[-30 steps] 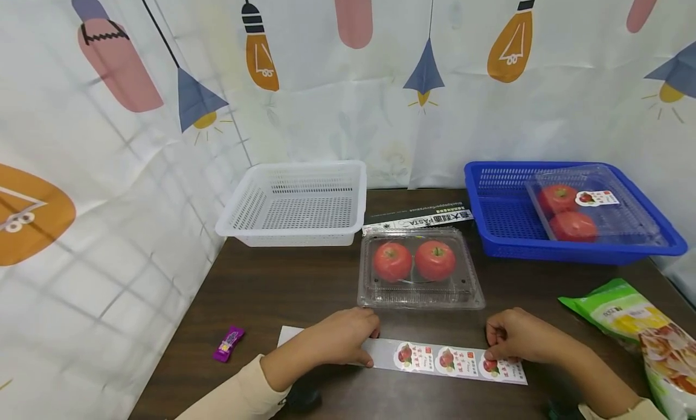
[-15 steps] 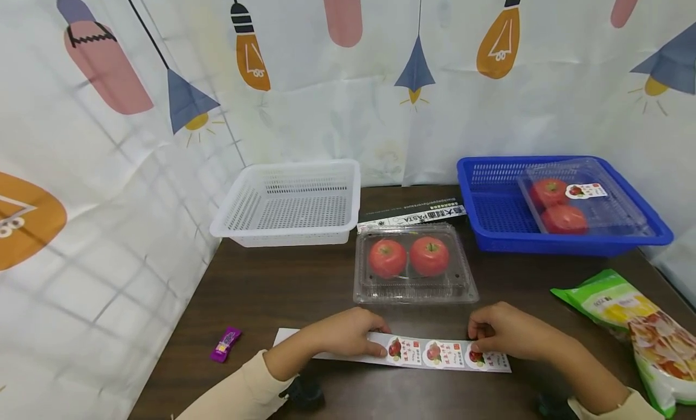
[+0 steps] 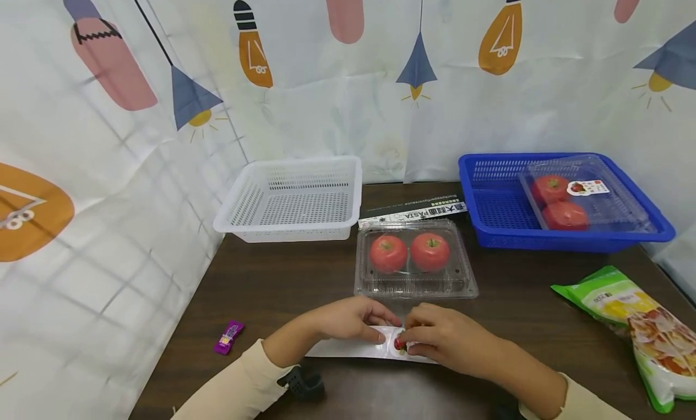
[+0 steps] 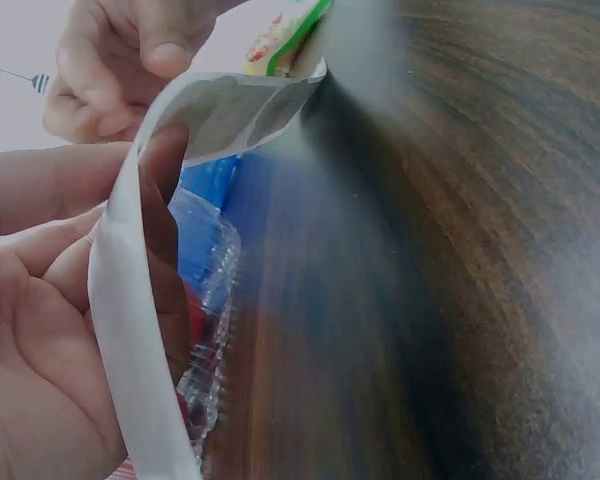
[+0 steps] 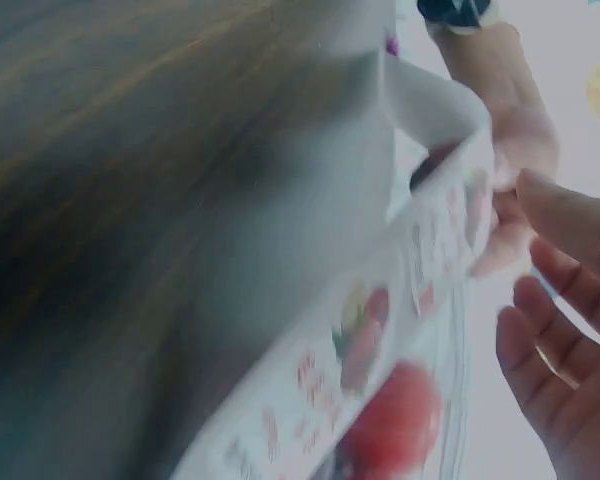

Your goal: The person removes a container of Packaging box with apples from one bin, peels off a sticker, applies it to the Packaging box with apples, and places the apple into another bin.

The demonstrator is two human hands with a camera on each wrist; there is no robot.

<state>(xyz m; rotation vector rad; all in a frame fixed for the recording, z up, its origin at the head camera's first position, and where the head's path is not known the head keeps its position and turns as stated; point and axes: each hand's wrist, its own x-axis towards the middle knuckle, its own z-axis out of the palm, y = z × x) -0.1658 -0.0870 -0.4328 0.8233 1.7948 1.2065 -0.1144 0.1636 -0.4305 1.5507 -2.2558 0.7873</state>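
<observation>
A white strip of stickers, printed with red fruit and lettering, stretches in front of me. My left hand pinches it between thumb and fingers; the left wrist view shows the strip bending over the fingers. Close by at the first sticker is my right hand, covering the strip's right part in the head view. In the right wrist view its thumb and fingers stand apart beside the strip, nothing between them. Just beyond both hands sits a clear lidded box with two red round fruits.
At the back left stands a white basket. A blue basket at the back right bears another clear box with a sticker. A dark pasta box lies between them. A purple wrapped sweet lies left, a green food bag right.
My right hand has moved left from the strip's right end to the first sticker, close to the left hand. The left hand has slid a little right along the strip.
</observation>
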